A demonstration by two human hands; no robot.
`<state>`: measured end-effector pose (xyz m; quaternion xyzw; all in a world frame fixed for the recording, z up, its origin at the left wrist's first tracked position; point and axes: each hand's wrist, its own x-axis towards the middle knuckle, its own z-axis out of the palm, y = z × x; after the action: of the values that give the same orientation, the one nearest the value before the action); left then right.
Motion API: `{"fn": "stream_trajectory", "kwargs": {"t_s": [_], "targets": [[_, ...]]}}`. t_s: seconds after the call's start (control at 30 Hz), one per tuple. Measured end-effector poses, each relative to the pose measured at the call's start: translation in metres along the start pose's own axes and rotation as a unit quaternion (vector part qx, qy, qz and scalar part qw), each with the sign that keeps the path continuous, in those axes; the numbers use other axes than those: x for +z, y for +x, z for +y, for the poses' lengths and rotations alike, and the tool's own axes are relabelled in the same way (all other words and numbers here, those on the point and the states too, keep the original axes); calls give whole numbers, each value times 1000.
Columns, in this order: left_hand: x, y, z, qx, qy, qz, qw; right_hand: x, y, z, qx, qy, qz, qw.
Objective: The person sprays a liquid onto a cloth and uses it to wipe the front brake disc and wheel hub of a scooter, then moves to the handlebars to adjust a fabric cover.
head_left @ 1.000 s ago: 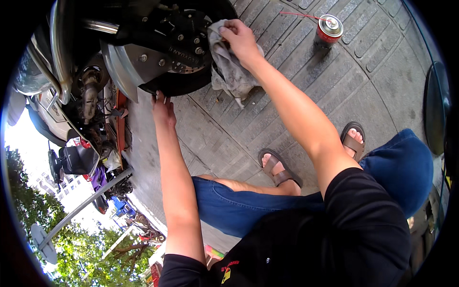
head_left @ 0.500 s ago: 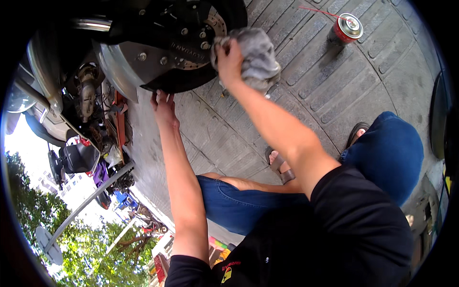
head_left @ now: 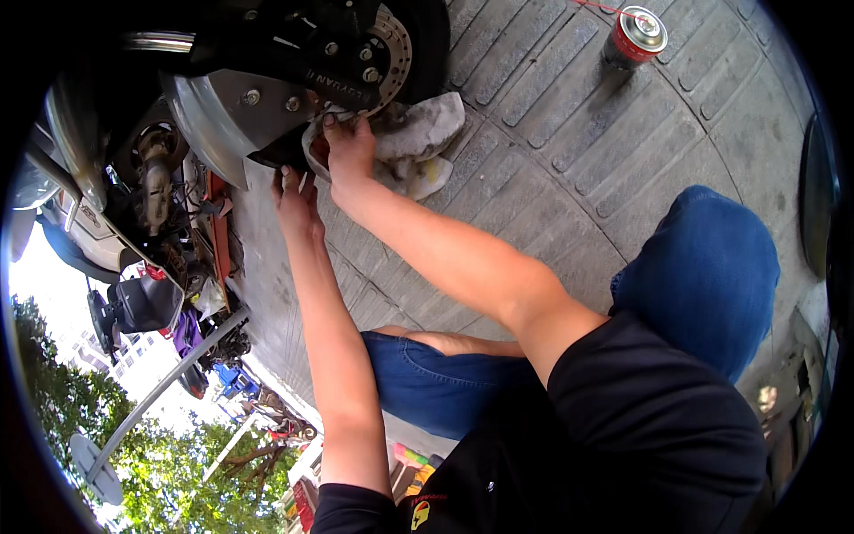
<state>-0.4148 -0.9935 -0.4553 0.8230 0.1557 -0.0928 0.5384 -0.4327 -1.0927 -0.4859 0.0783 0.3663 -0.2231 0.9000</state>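
Observation:
In my right hand (head_left: 352,153) is a grimy white-grey rag (head_left: 418,133), pressed against the lower edge of a black curved mudguard (head_left: 283,153). The fingers are closed round part of the cloth, and the rest hangs to the right. My left hand (head_left: 295,198) has its fingertips hooked on the mudguard's pointed end, left of the right hand; the fingers are partly hidden. Above both hands is a motorbike wheel with a black tyre (head_left: 434,53) and a drilled brake disc (head_left: 398,62). Silver bodywork (head_left: 209,111) with bolts adjoins the mudguard.
A red and silver spray can (head_left: 633,40) with a thin red straw stands on the grey ribbed paving (head_left: 543,160) at the upper right. Other parked scooters and parts (head_left: 147,298) are at the left. My bent knee (head_left: 703,276) is at the right.
My right hand has moved left with the rag, from beside the wheel to the mudguard, nearer my left hand. My left hand stays at the mudguard's tip. The view has shifted slightly.

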Motion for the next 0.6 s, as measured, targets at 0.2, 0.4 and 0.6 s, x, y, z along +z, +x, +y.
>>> {"fn": "stream_trajectory", "kwargs": {"t_s": [0.2, 0.4, 0.6], "targets": [[2, -5, 6, -37, -38, -28, 998, -26, 22, -13, 25, -86, 15, 996], [4, -7, 3, -27, -29, -10, 999, -51, 61, -33, -96, -159, 19, 982], [3, -9, 1, -31, -37, -14, 999, -58, 98, -72, -130, -261, 18, 956]]}}
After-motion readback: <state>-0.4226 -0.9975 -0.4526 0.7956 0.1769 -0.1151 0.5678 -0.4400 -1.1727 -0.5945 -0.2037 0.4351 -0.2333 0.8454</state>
